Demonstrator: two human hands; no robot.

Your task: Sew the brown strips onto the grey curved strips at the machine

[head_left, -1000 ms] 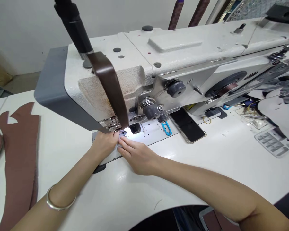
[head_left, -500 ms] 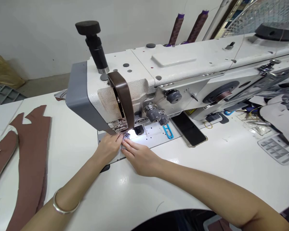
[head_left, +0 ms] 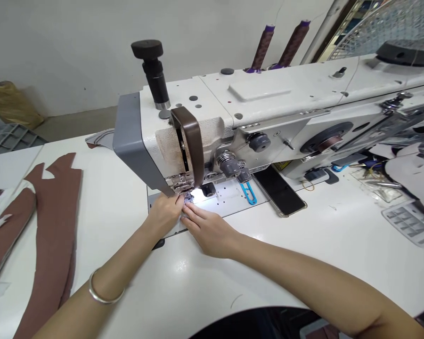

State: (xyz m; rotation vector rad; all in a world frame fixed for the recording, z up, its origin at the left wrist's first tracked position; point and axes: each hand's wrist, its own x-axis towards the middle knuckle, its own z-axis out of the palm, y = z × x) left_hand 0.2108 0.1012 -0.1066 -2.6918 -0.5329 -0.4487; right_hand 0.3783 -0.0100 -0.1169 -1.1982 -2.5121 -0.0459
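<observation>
Sewing machine [head_left: 215, 109], centre to upper right: right hand [head_left: 214, 235] has fingers together near the presser foot [head_left: 188, 198]; left hand's [head_left: 165, 213] pinch can't be told. Best guide lightly, fingertips clear.

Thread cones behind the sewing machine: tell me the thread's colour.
Dark reddish-brown thread, seen best in the head view.

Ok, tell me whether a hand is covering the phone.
No, the phone lies to the right of the right hand, with a plain gap between them.
</observation>
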